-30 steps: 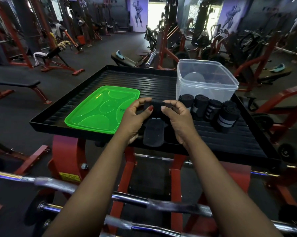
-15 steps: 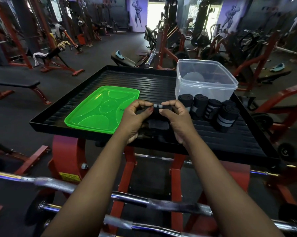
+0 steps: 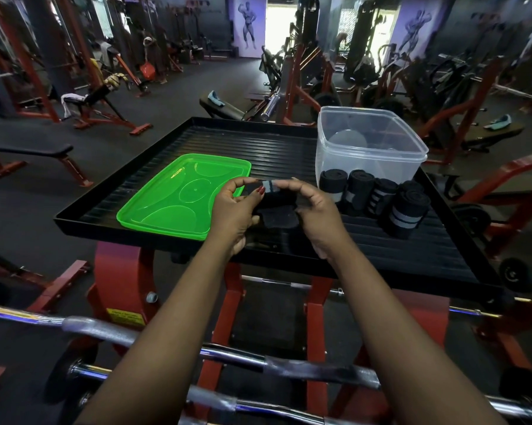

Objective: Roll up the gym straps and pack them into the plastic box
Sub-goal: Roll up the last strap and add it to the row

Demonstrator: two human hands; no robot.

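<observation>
A black gym strap point(image 3: 276, 207) with grey stripes is held between both hands over the black ribbed tray point(image 3: 289, 154). My left hand point(image 3: 235, 208) pinches its left end and my right hand point(image 3: 315, 210) pinches its right end; the strap is partly rolled, with a short tail hanging below. Several rolled black straps point(image 3: 378, 196) stand side by side to the right of my hands. Behind them stands the clear plastic box point(image 3: 369, 142), open at the top, with nothing visible inside.
A green plastic lid point(image 3: 179, 196) lies upside down on the tray's left half. The tray sits on a red steel frame point(image 3: 120, 280). Chrome barbells point(image 3: 166, 342) run across below my arms. Benches and machines fill the gym floor behind.
The hanging tail of the strap has grown shorter as the strap is wound up between my fingers. Both hands stay in nearly the same place.
</observation>
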